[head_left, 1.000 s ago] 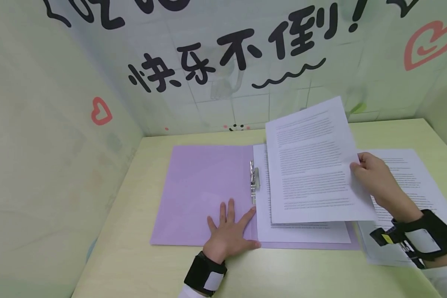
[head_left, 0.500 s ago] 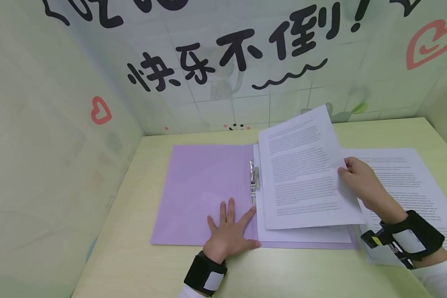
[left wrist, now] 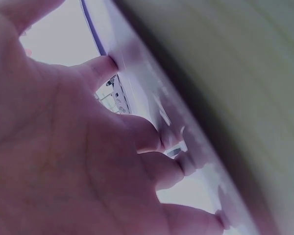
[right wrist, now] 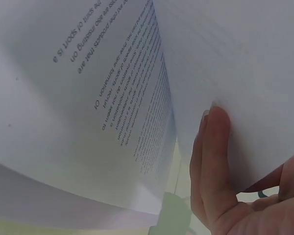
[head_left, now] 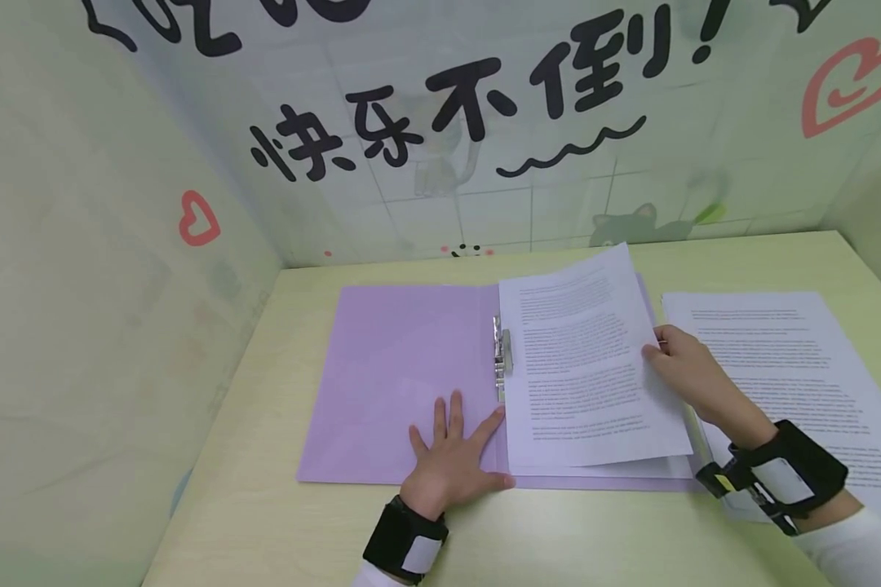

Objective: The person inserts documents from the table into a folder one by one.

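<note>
A purple folder (head_left: 389,367) lies spread on the table, with a metal clip (head_left: 498,359) along its spine. My left hand (head_left: 451,469) rests on the folder's lower edge near the spine, fingers spread and straight. In the left wrist view, the fingertips (left wrist: 108,68) touch the purple cover. My right hand (head_left: 693,371) pinches the right edge of a printed sheet (head_left: 580,367), whose right side is lifted. Below it, another printed sheet (right wrist: 112,98) shows in the right wrist view. The held sheet's left edge lies beside the clip.
A stack of printed paper (head_left: 785,367) lies on the table right of the folder, partly under my right forearm. The light wooden table (head_left: 250,456) meets a wall with lettering (head_left: 470,90) at the back and another wall (head_left: 117,326) at the left.
My right hand has moved left and down with the printed sheet, lowering it over the paper in the folder until its left edge reaches the clip. My left hand has stayed in place.
</note>
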Tool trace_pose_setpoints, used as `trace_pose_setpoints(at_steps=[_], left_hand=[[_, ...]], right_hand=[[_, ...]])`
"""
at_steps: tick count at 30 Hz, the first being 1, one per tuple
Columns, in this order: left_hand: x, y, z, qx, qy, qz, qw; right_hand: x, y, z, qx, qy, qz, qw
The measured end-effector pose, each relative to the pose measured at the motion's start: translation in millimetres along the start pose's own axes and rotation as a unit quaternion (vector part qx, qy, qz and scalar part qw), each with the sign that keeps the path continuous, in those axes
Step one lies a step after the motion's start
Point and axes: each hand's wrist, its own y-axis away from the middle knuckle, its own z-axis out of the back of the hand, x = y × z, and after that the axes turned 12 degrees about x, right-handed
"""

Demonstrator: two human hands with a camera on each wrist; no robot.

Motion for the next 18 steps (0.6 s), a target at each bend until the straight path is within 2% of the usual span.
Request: trace_pose_setpoints(at_steps=[8,15,18], left_hand=[[2.0,-3.4,-2.8,0.000,0.003,0.000,1.0000],[3.1,-5.1,-4.9,-0.002,0.005,-0.003,1.0000],[3.4,-4.9,-4.9,-0.003,0.005,-0.004,1.0000]], right_hand=[[-4,0,0,0.011,0.023,0.006,1.000],[-16,1,5,0.016,0.076,-0.001,0.997],[-22,3,11,0.018,0.063,-0.011,0.998]])
